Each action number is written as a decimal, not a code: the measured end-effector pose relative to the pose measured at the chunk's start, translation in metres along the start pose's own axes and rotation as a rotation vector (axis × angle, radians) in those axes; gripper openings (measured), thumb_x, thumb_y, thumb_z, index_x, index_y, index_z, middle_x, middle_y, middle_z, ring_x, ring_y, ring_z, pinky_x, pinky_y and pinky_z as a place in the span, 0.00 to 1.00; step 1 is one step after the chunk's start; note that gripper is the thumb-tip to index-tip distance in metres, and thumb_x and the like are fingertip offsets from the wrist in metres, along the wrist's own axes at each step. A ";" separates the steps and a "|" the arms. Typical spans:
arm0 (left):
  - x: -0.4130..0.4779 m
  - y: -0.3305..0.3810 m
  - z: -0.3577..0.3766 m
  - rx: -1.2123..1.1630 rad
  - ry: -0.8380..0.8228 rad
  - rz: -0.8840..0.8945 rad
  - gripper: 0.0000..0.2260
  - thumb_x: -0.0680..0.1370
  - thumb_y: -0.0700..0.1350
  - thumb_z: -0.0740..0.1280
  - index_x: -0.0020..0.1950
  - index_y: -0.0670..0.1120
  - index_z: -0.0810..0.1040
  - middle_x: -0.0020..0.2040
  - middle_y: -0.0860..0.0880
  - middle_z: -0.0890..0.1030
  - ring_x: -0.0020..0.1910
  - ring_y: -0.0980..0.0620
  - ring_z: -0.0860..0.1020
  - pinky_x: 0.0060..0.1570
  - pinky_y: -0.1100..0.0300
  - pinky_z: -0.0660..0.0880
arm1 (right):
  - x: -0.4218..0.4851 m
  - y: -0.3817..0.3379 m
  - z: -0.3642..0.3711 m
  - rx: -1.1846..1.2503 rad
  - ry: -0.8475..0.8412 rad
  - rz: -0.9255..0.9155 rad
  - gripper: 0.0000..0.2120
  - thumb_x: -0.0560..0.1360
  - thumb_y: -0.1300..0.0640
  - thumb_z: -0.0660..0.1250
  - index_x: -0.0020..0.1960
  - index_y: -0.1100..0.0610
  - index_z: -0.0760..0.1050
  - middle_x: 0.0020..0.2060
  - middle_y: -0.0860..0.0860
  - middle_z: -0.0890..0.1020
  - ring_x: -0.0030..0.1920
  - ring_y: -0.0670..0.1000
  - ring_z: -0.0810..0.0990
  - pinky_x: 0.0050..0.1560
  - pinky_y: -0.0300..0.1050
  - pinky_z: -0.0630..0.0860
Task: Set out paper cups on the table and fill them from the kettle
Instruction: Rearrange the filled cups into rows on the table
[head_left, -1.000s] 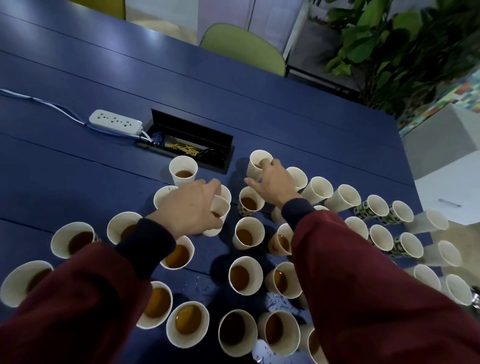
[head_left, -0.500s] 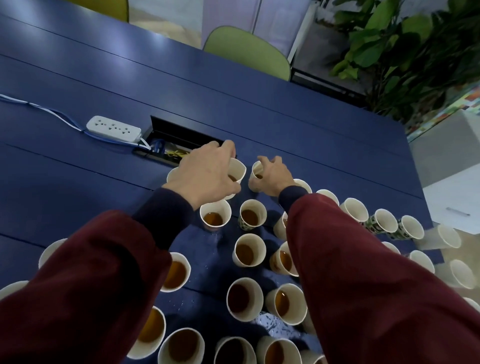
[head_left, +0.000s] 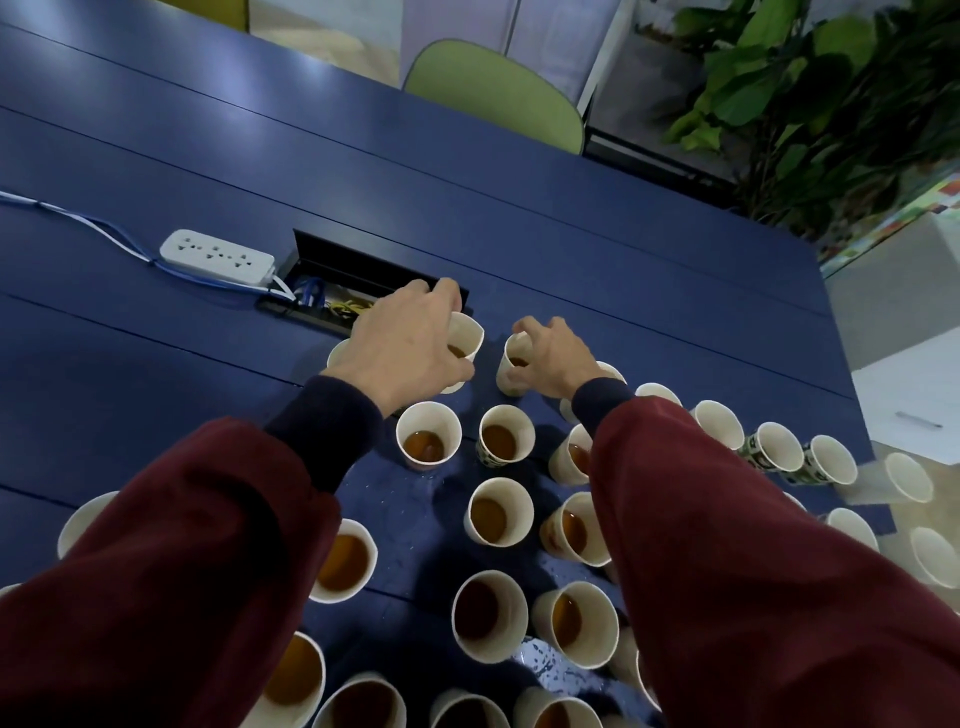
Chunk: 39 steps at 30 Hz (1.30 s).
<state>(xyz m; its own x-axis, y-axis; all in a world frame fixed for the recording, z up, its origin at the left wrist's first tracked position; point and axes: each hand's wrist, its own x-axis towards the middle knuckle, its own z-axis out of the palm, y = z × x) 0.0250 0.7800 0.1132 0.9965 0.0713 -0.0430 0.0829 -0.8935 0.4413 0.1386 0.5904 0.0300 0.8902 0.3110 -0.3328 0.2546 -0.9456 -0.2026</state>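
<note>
Paper cups (head_left: 501, 512) stood crowded on the near half of the blue bench (head_left: 519, 208), most holding brown liquid. A first cup (head_left: 467, 336) sat at the far edge of the cluster. The left hand (head_left: 405, 348) was clamped on it from above, fingers curled over the far rim and thumb on the near side. Just beside it to the right was a second cup (head_left: 511, 366), also with brown liquid. The right hand (head_left: 550, 358) gripped it, fingers round the rim and wall. Cannot tell whether either cup was lifted or touching the bench. Another cup rim (head_left: 336, 353) peeked out under the left wrist.

Near the hands, two filled cups (head_left: 428, 436) stood side by side, apart from each other. Empty white cups (head_left: 719, 423) and patterned cups (head_left: 779, 447) ran along the bench's right edge. Droplets (head_left: 415, 483) lay on the bench between the cups. Dark red sleeves (head_left: 727, 571) with navy cuffs covered both arms.

Beyond the left hand was an open black cable box (head_left: 353, 280) set into the bench. A white power strip (head_left: 215, 257) with a blue-white cord lay just beside it, to its left. A green chair (head_left: 493, 98) stood at the far side of the bench, with a leafy plant (head_left: 831, 104) off to its right.
</note>
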 end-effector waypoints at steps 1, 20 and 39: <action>0.000 0.000 0.000 0.000 0.001 -0.003 0.22 0.69 0.52 0.73 0.59 0.50 0.71 0.51 0.49 0.74 0.50 0.44 0.75 0.48 0.49 0.74 | -0.002 0.000 0.001 -0.003 -0.005 -0.001 0.30 0.73 0.46 0.72 0.71 0.50 0.67 0.61 0.57 0.70 0.48 0.59 0.75 0.49 0.49 0.72; -0.040 -0.004 -0.010 -0.105 0.082 -0.011 0.20 0.71 0.53 0.74 0.58 0.50 0.73 0.53 0.50 0.76 0.52 0.46 0.75 0.46 0.53 0.70 | -0.115 -0.038 -0.010 0.361 0.313 -0.117 0.29 0.76 0.48 0.71 0.74 0.53 0.66 0.65 0.54 0.73 0.62 0.54 0.76 0.62 0.50 0.74; -0.235 -0.057 -0.031 -0.231 0.048 0.063 0.20 0.70 0.59 0.72 0.58 0.56 0.72 0.53 0.57 0.76 0.51 0.52 0.75 0.45 0.56 0.70 | -0.303 -0.178 0.090 0.645 0.324 -0.199 0.44 0.68 0.46 0.79 0.78 0.46 0.59 0.70 0.43 0.72 0.64 0.45 0.76 0.60 0.47 0.77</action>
<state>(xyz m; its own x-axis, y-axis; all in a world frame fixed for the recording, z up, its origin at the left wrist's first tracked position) -0.2133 0.8283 0.1255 0.9985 0.0445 0.0313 0.0146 -0.7724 0.6349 -0.2100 0.6727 0.0837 0.9424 0.3327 0.0340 0.2392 -0.5995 -0.7638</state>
